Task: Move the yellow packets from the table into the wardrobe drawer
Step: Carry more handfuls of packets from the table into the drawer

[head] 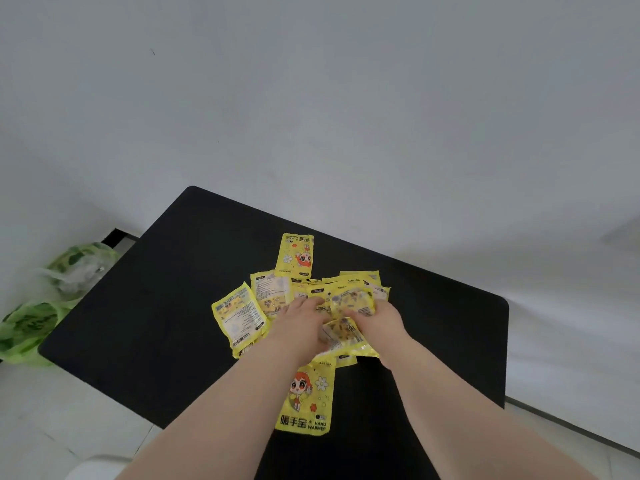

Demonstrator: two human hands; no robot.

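Yellow packets (239, 313) heaped on bench (173, 289); right hand (379, 323) fingers clutch one, left hand (299, 320) grip unclear, likely bunching for one carry.

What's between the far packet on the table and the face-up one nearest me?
Head view: a heap of overlapping yellow packets, with the left hand and right hand on it.

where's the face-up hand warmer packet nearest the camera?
Head view, lower centre: the face-up packet lies on the black table, at the near end of the packet pile.
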